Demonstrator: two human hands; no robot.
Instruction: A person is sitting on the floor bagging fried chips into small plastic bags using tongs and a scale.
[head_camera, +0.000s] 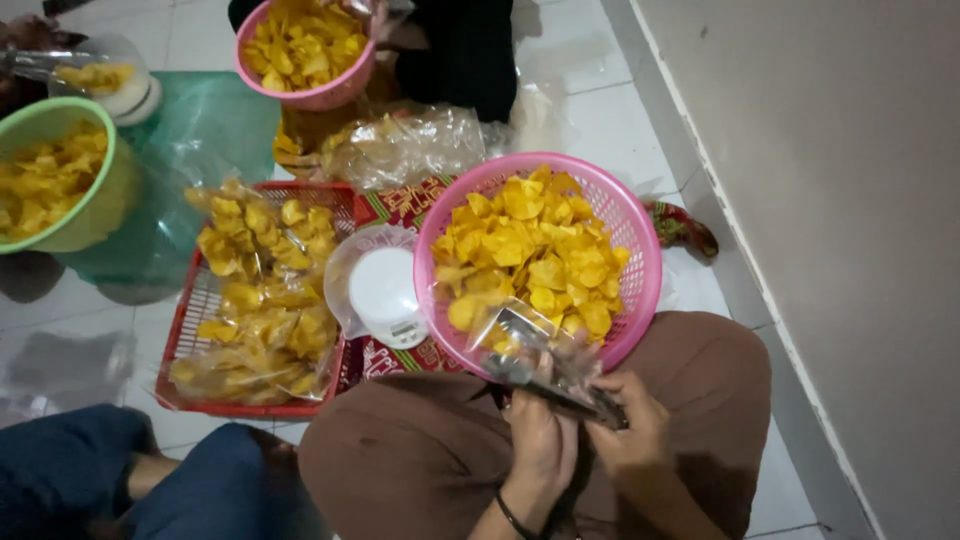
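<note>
**Both hands on a clear bag at the rim of the pink basket**

Around you, a small white round kitchen scale (385, 292) wrapped in clear plastic sits just left of the basket, on a red patterned mat (405, 200). Left of that, a red slatted plastic tray (190, 320) carries sealed clear bags of yellow chips (262, 290). Another person's dark blue trouser legs (100, 480) lie at your lower left, and someone in dark clothing sits across from you.

You sit on a white tiled floor (610, 120), with a plain grey wall (830, 200) close on your right.

The round pink plastic mesh basket (640, 270) rests against your brown-clad knees, heaped with loose yellow chips (530, 250). A second pink basket (310, 95) opposite and a green plastic bowl (95, 200) at far left hold the same chips.

Your left hand (540, 440) and right hand (635, 435) have fingers curled closed on a thin clear plastic bag (535, 350), held at the basket's near rim; I cannot tell what is in it.
</note>
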